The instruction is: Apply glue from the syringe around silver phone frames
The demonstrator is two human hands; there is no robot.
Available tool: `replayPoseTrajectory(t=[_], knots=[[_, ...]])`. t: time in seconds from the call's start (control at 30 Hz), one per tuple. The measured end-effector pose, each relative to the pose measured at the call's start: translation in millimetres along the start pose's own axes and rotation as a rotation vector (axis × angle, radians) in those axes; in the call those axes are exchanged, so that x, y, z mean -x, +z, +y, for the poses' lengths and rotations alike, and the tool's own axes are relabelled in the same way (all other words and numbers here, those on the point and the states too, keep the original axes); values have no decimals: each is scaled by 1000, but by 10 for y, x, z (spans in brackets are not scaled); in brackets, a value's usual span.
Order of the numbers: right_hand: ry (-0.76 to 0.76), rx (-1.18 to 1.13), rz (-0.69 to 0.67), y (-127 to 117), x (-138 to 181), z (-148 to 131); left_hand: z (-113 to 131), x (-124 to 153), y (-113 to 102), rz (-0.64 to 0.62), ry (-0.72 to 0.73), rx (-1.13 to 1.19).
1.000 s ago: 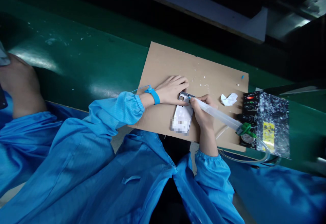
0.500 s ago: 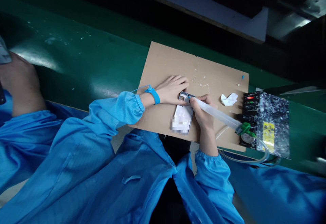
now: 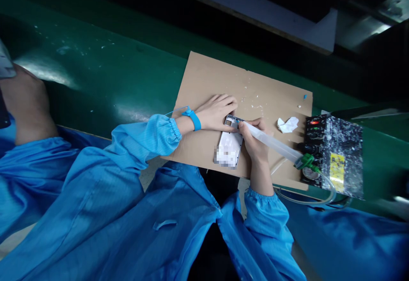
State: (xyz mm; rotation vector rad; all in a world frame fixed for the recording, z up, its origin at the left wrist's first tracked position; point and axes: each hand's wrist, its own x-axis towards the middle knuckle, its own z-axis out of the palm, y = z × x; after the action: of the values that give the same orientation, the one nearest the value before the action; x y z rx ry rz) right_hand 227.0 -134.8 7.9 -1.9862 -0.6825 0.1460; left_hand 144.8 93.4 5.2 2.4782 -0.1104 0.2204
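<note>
A phone frame with a white inner face lies on a sheet of cardboard. My left hand grips its upper left side, the thumb laid across it and the other fingers bent by the top edge. In my right hand is a translucent glue syringe, held like a pen and slanted. Its tip points at the upper part of the frame, beside the cut-outs; whether it touches I cannot tell. A green adapter caps the syringe's rear end and leads into a clear hose.
A speckled dispenser box with a red display and a gauge stands right of the cardboard. Crumpled tissue and a small blue cap lie near it. A cord runs from my blue wrist strap. Another person's arm is at left.
The syringe has shifted very slightly at its tip and rear end. Both hands keep their hold, and the phone frame stays almost where it was.
</note>
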Motion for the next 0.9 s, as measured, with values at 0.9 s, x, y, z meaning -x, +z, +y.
replayPoseTrajectory(t=[0.9], knots=[[13, -17, 21, 21, -22, -25, -4, 1, 4, 3, 4, 0]])
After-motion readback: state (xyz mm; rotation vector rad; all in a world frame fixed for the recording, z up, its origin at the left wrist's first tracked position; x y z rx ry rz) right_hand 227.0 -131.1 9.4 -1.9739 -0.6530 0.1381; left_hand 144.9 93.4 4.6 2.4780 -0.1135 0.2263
